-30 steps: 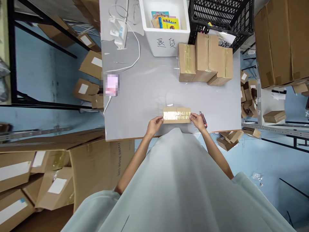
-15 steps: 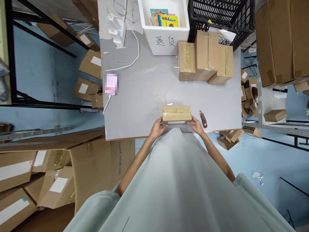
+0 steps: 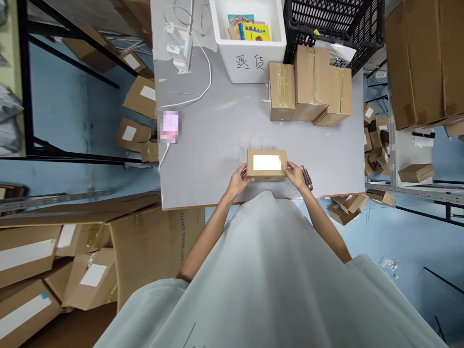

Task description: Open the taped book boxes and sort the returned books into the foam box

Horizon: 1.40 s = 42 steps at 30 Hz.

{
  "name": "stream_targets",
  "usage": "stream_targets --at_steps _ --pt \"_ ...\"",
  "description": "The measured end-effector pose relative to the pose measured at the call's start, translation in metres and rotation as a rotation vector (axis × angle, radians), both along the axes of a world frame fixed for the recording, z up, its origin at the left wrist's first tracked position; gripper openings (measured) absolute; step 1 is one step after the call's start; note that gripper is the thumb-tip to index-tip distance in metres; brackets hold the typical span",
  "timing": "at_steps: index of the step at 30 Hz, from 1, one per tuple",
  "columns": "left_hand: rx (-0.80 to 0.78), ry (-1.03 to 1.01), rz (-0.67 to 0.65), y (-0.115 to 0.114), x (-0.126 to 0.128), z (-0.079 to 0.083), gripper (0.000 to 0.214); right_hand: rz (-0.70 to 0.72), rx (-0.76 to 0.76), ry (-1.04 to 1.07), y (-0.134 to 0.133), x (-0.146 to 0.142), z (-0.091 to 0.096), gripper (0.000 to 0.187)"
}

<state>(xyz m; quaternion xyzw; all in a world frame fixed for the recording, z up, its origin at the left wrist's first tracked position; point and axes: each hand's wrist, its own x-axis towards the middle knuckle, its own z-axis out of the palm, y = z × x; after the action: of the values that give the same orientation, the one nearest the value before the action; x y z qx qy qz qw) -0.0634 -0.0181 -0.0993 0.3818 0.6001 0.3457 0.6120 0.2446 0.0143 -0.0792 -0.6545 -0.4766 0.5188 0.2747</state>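
A small cardboard box (image 3: 267,174) is at the near side of the grey table (image 3: 203,164), with a white label (image 3: 267,162) on the face turned up toward me. My left hand (image 3: 239,180) grips its left end, thumb along the near side. At the right end, my right hand (image 3: 294,174) is closed on the box too. Just beyond my right hand lies a red and black utility knife (image 3: 307,178). Whether the box rests on the table or is slightly lifted, I cannot tell.
Taped cardboard boxes (image 3: 311,87) stand at the table's back right, before a black plastic crate (image 3: 333,24). Beside them a white bin (image 3: 248,60) holds booklets. A power strip (image 3: 184,48) and cable lie back left. A big carton (image 3: 145,256) of boxes stands at lower left.
The box has been turned between my hands: its taped side faced up before, and now the labelled face does. It has also shifted slightly away from me.
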Motion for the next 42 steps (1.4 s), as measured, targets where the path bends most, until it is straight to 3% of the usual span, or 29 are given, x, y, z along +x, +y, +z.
stream_targets --at_steps 7,12,18,21,28,34,38,42 --pt "-0.005 0.058 0.052 -0.006 0.002 0.009 0.07 0.007 -0.017 0.172 -0.01 -0.001 0.021 0.084" --pt "0.001 0.252 0.088 -0.001 0.002 0.016 0.056 0.03 0.015 -0.036 -0.003 0.003 0.031 0.065" --pt "0.008 0.265 0.077 0.006 0.009 0.013 0.049 0.045 -0.006 -0.072 0.003 -0.001 0.016 0.043" --pt "0.023 0.203 0.078 -0.001 0.012 0.011 0.053 -0.004 -0.02 -0.039 -0.004 0.003 0.009 0.047" --pt "-0.143 0.028 0.095 -0.023 0.012 -0.001 0.067 -0.043 -0.081 -0.002 -0.029 0.019 -0.003 0.057" --pt "-0.274 0.094 0.117 -0.016 0.019 -0.008 0.065 -0.153 -0.139 0.003 -0.024 0.042 -0.008 0.064" --pt "-0.202 0.034 0.062 -0.001 0.041 0.001 0.065 -0.197 -0.081 -0.048 -0.017 0.06 -0.007 0.069" --pt "-0.084 0.055 0.079 0.008 0.05 0.022 0.063 -0.206 -0.043 -0.033 -0.018 0.061 -0.01 0.065"
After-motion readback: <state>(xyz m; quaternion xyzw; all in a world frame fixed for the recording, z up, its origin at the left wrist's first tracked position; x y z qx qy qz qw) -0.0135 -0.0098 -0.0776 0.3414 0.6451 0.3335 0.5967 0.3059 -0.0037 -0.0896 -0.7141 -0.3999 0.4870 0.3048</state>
